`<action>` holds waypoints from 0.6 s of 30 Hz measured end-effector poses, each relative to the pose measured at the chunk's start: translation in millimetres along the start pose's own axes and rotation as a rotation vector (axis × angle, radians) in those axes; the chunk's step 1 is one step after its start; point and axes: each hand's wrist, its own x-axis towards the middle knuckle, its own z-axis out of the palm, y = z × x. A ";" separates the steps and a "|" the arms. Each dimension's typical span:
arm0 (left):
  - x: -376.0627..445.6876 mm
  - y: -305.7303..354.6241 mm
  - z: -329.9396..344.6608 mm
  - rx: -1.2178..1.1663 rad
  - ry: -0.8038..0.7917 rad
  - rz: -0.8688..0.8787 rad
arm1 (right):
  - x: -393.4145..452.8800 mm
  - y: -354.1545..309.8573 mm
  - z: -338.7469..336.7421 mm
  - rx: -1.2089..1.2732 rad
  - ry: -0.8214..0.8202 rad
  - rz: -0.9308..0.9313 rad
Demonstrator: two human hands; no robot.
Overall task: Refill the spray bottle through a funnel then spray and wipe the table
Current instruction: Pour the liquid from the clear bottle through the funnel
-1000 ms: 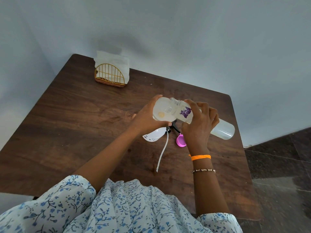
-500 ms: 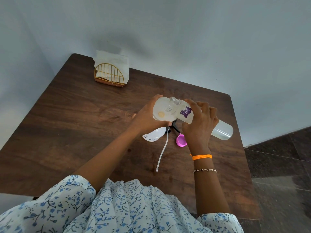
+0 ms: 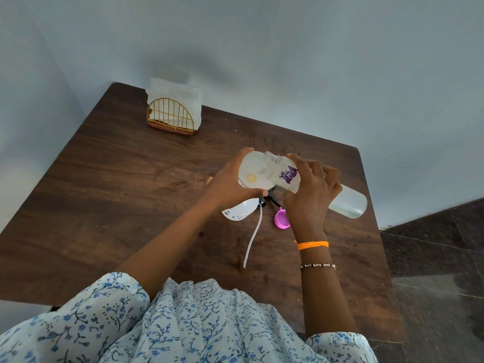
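Head view only. Right hand grips a clear refill bottle with a purple label, fingers curled round its upper body; bottle tipped nearly flat, threaded open neck pointing left. Neck sits over the wide translucent funnel. Left hand cups the funnel's near rim, thumb and fingers curled round it. What the funnel stands in is hidden behind the hands; cannot tell if its spout is seated in the spray bottle's mouth. No stream visible at the neck; some liquid lies along the low side near the bottle's base.

On the table, below the hands: spray head with its white dip tube lying loose, a pink cap just beside the right wrist, a white oval piece. Napkin holder at the far corner, well apart.

Judgement: pouring step. To do it well, keep the neck inside the funnel rim, raise the base slowly, hold the funnel steady and upright, pause if the liquid backs up
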 end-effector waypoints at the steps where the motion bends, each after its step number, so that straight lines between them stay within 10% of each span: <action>1: -0.1 0.2 -0.1 0.002 0.001 -0.005 | 0.0 -0.2 -0.4 -0.002 0.001 0.000; 18: -2.0 -0.5 -0.9 -0.004 0.004 0.016 | 0.2 -1.4 -0.9 -0.020 0.000 0.011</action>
